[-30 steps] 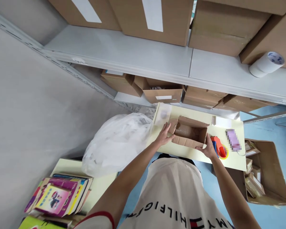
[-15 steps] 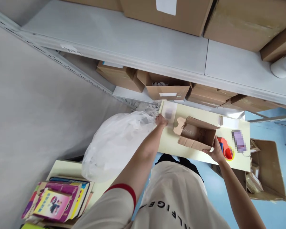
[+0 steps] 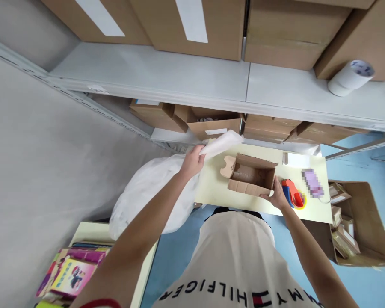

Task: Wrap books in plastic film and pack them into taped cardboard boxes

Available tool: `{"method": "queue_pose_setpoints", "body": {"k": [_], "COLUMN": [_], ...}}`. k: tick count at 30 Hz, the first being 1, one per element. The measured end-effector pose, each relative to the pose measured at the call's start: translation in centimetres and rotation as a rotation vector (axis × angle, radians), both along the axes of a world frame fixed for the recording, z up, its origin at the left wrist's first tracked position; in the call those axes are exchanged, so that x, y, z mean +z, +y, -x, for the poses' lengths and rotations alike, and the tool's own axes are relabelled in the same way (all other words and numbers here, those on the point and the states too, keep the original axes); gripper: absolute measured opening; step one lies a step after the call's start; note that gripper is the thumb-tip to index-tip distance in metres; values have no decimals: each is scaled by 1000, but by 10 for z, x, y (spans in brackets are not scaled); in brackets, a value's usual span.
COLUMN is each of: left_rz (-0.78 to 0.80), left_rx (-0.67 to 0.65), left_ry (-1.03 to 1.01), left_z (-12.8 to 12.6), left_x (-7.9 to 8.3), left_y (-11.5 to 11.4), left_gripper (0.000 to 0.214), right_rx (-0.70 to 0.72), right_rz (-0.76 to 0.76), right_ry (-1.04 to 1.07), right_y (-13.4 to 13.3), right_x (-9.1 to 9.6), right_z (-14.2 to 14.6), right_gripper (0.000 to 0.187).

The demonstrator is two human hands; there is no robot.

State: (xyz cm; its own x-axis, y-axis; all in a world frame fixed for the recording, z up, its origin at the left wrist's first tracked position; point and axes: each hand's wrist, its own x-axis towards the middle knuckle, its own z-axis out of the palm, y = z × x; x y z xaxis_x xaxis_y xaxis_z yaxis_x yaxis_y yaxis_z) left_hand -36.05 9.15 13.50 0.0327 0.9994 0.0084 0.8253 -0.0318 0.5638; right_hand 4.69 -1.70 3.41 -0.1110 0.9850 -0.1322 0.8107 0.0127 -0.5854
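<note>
A small open cardboard box [image 3: 250,177] sits on a pale yellow table [image 3: 211,188]. My right hand [image 3: 276,196] grips the box's near right corner. My left hand [image 3: 192,160] is lifted over the table's left edge and holds a white sheet [image 3: 223,143] by one end, so the sheet hangs in the air to the upper left of the box.
A red tape dispenser [image 3: 293,196] and a purple item [image 3: 312,188] lie right of the box. A bulging white plastic bag [image 3: 150,192] sits left of the table. Shelves with cartons and a tape roll [image 3: 349,77] stand behind. An open carton [image 3: 359,222] sits on the floor; books [image 3: 72,276] lie lower left.
My left hand left the box's left flap, reached to the sheet at the table's far left corner, and has lifted it off the table. My right hand stayed on the box.
</note>
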Motion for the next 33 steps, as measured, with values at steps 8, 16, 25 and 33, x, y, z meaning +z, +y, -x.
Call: {"method": "queue_pose_setpoints", "body": {"k": [8, 16, 25, 33], "left_rz": [117, 396, -63, 402], "left_rx": [-469, -442, 13, -147], "left_ry": [62, 157, -44, -395], "left_z": [-124, -160, -108, -56], "left_x": [18, -24, -45, -101], "left_y": [-1, 2, -61, -81], "left_gripper": [37, 32, 62, 129], "right_rx": [-25, -24, -94, -164], "right_rz": [72, 120, 25, 115], "right_ry": [-29, -62, 73, 405], "right_y": [4, 6, 3, -1], "right_x": [-8, 0, 9, -3], "right_z": [0, 1, -24, -43], "right_gripper": [124, 126, 107, 78]}}
